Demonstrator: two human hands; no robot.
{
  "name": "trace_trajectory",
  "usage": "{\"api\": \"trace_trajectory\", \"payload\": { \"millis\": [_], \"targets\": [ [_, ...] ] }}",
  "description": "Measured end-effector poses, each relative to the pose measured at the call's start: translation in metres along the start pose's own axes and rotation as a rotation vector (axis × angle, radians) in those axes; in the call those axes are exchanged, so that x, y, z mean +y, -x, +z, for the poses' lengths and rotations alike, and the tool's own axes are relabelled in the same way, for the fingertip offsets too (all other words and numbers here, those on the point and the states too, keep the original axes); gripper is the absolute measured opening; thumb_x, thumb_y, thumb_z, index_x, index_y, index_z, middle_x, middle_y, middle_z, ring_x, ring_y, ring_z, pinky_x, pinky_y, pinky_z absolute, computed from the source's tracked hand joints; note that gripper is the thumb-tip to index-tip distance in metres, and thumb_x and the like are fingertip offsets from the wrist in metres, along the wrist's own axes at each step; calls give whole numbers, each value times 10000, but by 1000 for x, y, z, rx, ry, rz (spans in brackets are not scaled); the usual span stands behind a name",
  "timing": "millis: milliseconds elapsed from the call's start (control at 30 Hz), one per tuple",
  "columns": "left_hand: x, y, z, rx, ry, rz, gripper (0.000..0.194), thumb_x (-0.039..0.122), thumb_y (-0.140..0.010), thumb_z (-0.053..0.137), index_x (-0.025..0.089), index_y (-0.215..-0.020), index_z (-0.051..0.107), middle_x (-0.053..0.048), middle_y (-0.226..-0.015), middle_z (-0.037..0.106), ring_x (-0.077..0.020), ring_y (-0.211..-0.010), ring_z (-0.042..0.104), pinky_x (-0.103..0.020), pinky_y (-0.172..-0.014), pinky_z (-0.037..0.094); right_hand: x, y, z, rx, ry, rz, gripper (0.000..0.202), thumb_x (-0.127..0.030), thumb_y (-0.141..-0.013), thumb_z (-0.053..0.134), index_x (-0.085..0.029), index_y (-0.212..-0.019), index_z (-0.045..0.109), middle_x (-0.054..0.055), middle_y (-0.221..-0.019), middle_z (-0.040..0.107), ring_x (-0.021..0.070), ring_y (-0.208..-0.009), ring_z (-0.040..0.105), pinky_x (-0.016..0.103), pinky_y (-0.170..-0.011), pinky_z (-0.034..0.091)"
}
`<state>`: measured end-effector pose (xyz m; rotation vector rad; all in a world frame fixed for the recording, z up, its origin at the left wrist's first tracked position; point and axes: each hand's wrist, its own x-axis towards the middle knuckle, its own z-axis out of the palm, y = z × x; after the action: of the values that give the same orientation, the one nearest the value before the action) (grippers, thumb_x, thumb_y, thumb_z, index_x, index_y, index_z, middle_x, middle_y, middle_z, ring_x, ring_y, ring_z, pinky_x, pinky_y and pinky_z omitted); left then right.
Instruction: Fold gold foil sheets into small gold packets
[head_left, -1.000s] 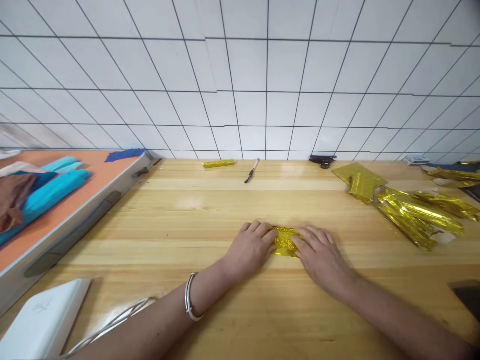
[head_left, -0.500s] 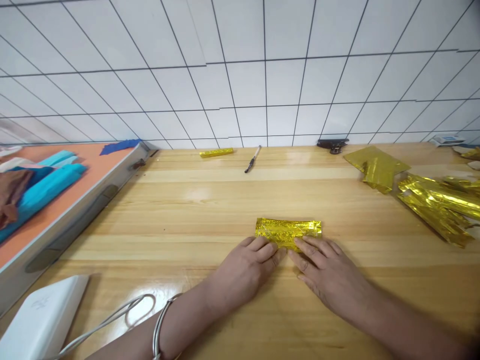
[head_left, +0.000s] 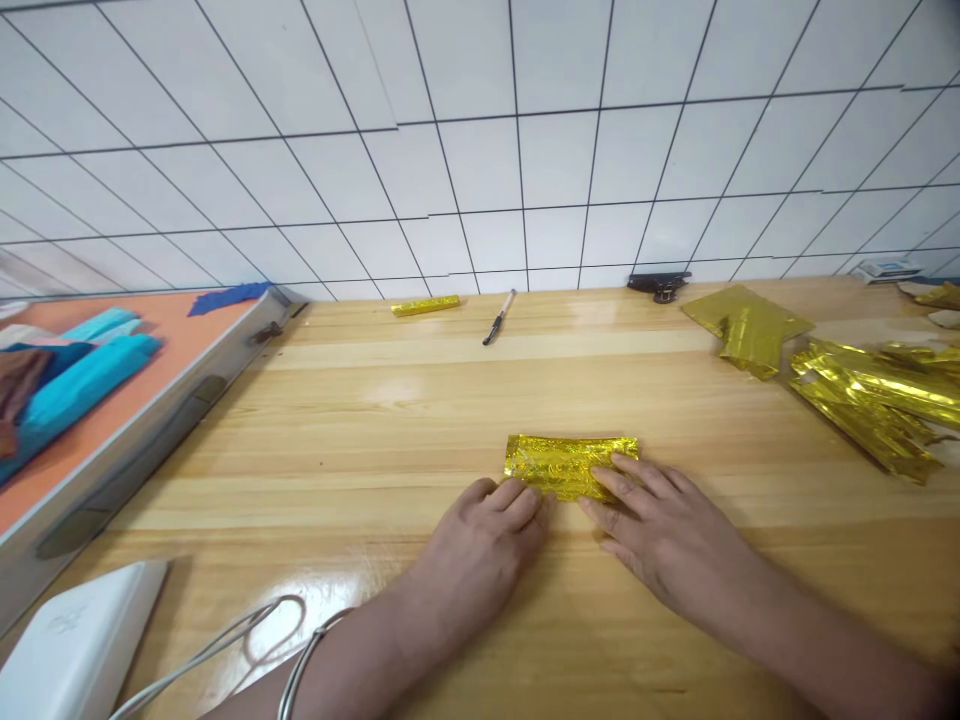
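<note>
A folded piece of shiny gold foil paper (head_left: 559,462) lies flat on the wooden table in front of me. My left hand (head_left: 499,525) has its fingers curled closed on the near left edge of the foil; the thumb is mostly hidden behind them. My right hand (head_left: 652,510) is open, its fingers spread and resting on the right part and near edge of the same foil.
Behind the foil lie a narrow gold foil strip (head_left: 425,306), a pen (head_left: 499,318) and a black stapler-like object (head_left: 661,286). More gold foil (head_left: 877,395) is heaped at right. To the left are an orange-topped surface (head_left: 169,350) with coloured paper, a white box-shaped device (head_left: 82,640) and a cable (head_left: 217,645).
My right hand's fingers have slid right and slightly up across the foil, uncovering more of its middle. My left hand has shifted slightly left along the near edge. The view has shifted slightly.
</note>
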<state>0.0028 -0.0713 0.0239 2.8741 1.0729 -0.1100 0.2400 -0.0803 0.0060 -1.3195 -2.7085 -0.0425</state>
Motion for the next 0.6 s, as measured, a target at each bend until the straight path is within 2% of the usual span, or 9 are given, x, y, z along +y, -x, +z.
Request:
{"api": "trace_trajectory", "payload": {
  "millis": [167,333,467,600],
  "targets": [
    [-11,11,-7,-42,-56,-69,332,63,-828,477,174,-1133,548,-51,-1099,591,-191,-949,534,-324,-736,403,26,11,-14,-85,-16,-27,331,-348,-865,519,-365,-1189,584,51,-1362,482,306,-1298,340,493,-953,387],
    [-11,15,-13,-88,-139,-90,357,44,-792,467,164,-1108,580,-64,-1064,604,-201,-896,541,-328,-699,398,51,24,-17,-132,9,-47,402,-379,-855,514,-409,-1255,516,63,-1418,410,333,-1335,279,524,-918,412],
    [-7,18,-15,-132,-174,-116,336,33,-765,453,167,-1022,622,-76,-1035,601,-207,-865,533,-336,-691,403,55,29,-19,-151,28,-26,405,-413,-843,517,-403,-1247,525,76,-1407,426,338,-1330,291,530,-913,417],
    [-8,20,-15,-146,-166,-132,361,26,-756,443,182,-1029,620,-71,-1031,593,-210,-875,526,-344,-710,414,49,31,-23,-139,55,-10,405,-372,-818,546,-362,-1222,560,81,-1390,448,348,-1324,299,541,-925,405]
  ]
}}
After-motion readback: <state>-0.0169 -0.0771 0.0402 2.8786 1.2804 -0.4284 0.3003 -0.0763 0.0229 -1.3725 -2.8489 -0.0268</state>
